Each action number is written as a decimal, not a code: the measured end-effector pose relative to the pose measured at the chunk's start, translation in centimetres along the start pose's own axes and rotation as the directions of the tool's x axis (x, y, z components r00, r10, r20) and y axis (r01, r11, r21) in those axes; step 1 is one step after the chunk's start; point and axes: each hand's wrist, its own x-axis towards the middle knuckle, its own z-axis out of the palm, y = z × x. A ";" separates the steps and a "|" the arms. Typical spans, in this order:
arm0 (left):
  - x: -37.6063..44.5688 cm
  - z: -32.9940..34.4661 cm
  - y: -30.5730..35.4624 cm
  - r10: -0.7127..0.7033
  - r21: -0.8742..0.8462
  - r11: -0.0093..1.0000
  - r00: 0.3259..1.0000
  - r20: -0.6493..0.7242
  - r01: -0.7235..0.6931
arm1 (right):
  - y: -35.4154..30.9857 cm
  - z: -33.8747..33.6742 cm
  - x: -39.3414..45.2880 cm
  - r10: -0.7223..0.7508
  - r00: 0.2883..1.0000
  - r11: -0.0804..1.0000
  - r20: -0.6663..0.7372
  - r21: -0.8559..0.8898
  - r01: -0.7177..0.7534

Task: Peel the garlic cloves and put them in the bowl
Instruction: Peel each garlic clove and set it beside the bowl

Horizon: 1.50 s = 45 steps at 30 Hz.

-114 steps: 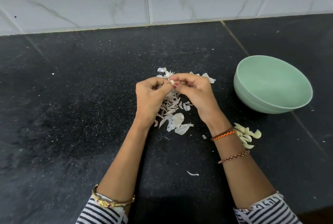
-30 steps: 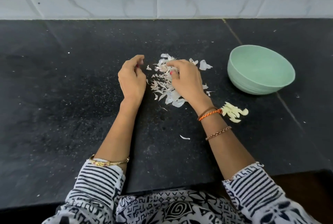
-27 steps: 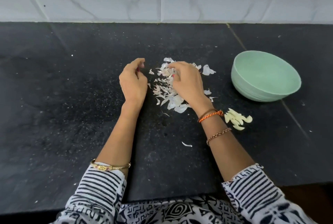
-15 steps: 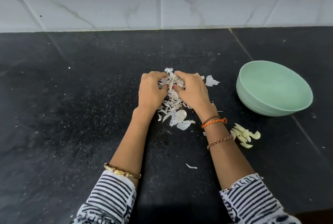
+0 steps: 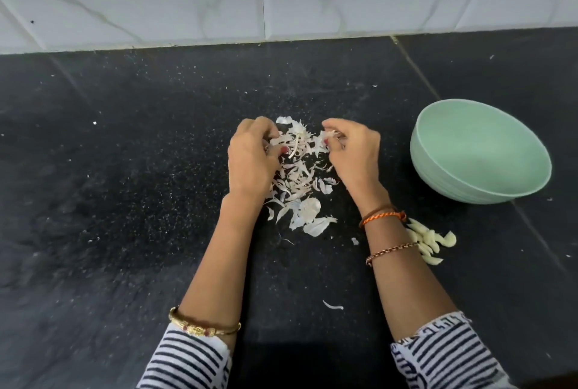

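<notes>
Two hands in your garlic skins [image 5: 297,176]: left hand [image 5: 250,163] and right hand [image 5: 355,155] each pinch papery skin | peeled cloves [image 5: 433,241] beside right wrist | green bowl [image 5: 453,182] empty, right, on tabletop [image 5: 125,169]

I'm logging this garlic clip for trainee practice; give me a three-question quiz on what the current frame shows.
1. True or false: peeled garlic cloves already lie inside the green bowl.
2. Which lies between the left hand and right hand: A) a knife, B) a pile of garlic skins, C) a plate?
3. On which side of the right wrist do the peeled cloves lie, bowl side or skin-pile side?

Key: 1 false, they lie on the counter; 2 B; 3 bowl side.
</notes>
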 end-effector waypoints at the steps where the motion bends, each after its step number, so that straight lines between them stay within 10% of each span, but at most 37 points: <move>1: 0.0 -0.2 -0.1 -0.010 0.006 1.000 1.000 0.007 0.010 | -0.1 0.0 0.0 -0.017 1.000 1.000 -0.024 0.023 0.018; 14: 0.1 -1.2 -0.5 -0.057 0.041 0.998 0.990 0.133 0.052 | -0.7 1.6 -0.5 -0.203 0.979 0.951 0.003 0.241 0.196; 24: -0.1 -1.0 -0.4 -0.038 0.017 0.999 0.990 0.137 0.036 | -1.4 0.1 -0.3 0.091 0.996 0.730 -0.005 0.680 -0.064; 38: 0.1 -1.2 -0.2 -0.149 -0.235 0.956 0.980 0.133 0.178 | -1.8 1.8 -1.4 -0.125 0.992 0.916 0.030 0.388 0.104; 45: 0.2 -1.0 1.2 -0.295 -0.640 0.686 0.937 0.189 0.345 | -1.6 1.9 -1.3 -0.217 0.974 0.926 -0.063 0.303 0.226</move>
